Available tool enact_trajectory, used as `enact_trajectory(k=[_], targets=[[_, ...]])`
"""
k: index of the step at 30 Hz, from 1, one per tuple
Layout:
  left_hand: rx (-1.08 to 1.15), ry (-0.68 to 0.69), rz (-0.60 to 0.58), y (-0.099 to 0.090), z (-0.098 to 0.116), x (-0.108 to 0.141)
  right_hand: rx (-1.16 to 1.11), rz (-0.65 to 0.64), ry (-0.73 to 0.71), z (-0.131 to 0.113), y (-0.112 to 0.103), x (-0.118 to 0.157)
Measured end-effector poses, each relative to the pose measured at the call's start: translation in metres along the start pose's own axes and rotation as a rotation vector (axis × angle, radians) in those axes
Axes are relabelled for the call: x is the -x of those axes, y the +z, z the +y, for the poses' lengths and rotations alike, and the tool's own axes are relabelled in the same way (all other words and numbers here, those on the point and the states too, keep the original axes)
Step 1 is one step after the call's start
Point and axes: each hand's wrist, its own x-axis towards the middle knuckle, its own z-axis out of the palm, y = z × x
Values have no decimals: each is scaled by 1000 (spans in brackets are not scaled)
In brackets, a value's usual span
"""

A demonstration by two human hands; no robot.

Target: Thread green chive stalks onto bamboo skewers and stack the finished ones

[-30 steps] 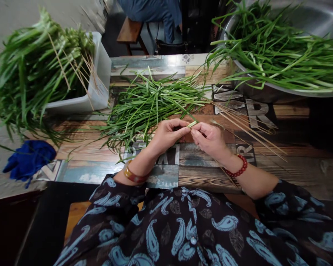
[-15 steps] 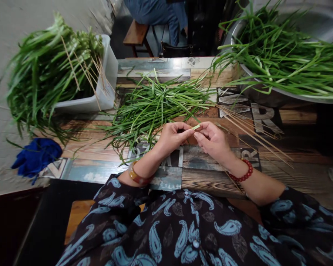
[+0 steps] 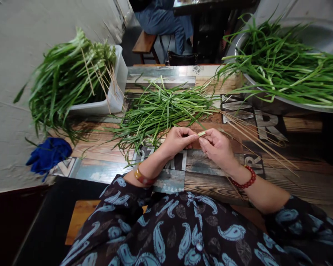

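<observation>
My left hand [image 3: 180,142] and my right hand [image 3: 216,147] meet over the table, fingertips pinched. Between them is a short pale-green bundle of garlic chives [image 3: 201,134], gripped from both sides. A thin bamboo skewer [image 3: 235,186] shows below my right wrist; its upper part is hidden, so whether the hand holds it I cannot tell. Just beyond my hands lies a loose pile of garlic chives [image 3: 166,107]. Several bare bamboo skewers [image 3: 258,140] lie to the right of the pile.
At the left, a white plastic bin [image 3: 118,96] is heaped with chives on skewers [image 3: 69,74]. A blue glove [image 3: 50,155] lies near the wall. To the right stands a metal basin [image 3: 266,101] full of loose chives [image 3: 296,74]. Across the table, a person sits on a wooden bench [image 3: 144,42].
The view has shifted, so everything appears slightly lower and further right. My hands keep their pinch on the chives, with only slight finger movement.
</observation>
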Motion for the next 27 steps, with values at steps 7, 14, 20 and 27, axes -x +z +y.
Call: enact_trajectory(k=[7,14,20,27], targets=[[-231,142,52,-11,2,-4,15,-17,2,0,-1,-3],[-563,438,295,-34,6,-28,34,-55,20,-6,-2,-2],[-1091,635,188,-27,17,-63,65,-49,7,-11,-1,-3],[-1560,554,115,-31,17,-70,122,-32,-22,-8,-1,-4]])
